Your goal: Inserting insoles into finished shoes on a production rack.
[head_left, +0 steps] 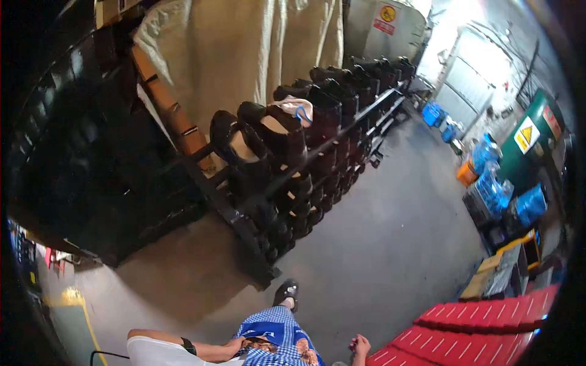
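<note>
My left hand (231,349) lies against the front of the blue checked apron (256,323) at the bottom of the head view. Its fingers are hidden at the apron cloth, and a black band (189,346) circles that wrist. Low on the right hangs my right hand (360,345), beside the red slatted surface (439,341); its fingers are loosely bent and a little apart, with nothing seen in them. One dark shoe (286,294) of mine shows on the floor ahead of the apron.
Ahead to the left, a long rack (244,229) carries tiers of dark boot-like items (284,137); a pale pink cloth (294,108) lies on one. Along the right side stand a green cylinder (531,143), blue bags (491,189) and boxes (488,274). Grey floor (390,226) runs between.
</note>
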The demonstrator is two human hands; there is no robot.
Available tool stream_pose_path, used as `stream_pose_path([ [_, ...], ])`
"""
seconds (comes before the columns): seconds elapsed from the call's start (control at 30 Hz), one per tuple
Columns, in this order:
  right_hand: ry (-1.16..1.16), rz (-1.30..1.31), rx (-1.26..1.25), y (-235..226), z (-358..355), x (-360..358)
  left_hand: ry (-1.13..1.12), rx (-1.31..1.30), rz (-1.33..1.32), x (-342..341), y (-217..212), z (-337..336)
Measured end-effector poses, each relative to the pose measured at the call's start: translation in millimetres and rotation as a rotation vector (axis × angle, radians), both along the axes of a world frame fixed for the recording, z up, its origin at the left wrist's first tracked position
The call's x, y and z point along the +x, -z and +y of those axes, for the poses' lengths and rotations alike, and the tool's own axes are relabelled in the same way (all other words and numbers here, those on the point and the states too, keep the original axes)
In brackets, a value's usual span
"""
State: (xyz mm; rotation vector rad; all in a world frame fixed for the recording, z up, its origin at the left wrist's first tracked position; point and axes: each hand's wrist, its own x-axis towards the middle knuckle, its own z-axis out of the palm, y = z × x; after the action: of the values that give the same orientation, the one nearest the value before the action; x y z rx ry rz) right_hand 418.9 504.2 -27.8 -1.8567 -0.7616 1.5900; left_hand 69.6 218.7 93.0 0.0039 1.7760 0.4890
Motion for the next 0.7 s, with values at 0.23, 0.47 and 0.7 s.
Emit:
stream_pose_path([
  [0.23, -0.498, 0.113, -0.053, -28, 104, -121, 0.323, -0.044, 0.071, -68, 34, 82],
  [0.47, -0.546, 0.01, 0.154, -84, 257, -199, -0.061, 0.515, 0.543, -153, -53, 198],
  [0.7, -0.593, 0.116, 0.312, -148, 359, -294, -0.393, 1.163, 0.448, -146, -137, 278],
])
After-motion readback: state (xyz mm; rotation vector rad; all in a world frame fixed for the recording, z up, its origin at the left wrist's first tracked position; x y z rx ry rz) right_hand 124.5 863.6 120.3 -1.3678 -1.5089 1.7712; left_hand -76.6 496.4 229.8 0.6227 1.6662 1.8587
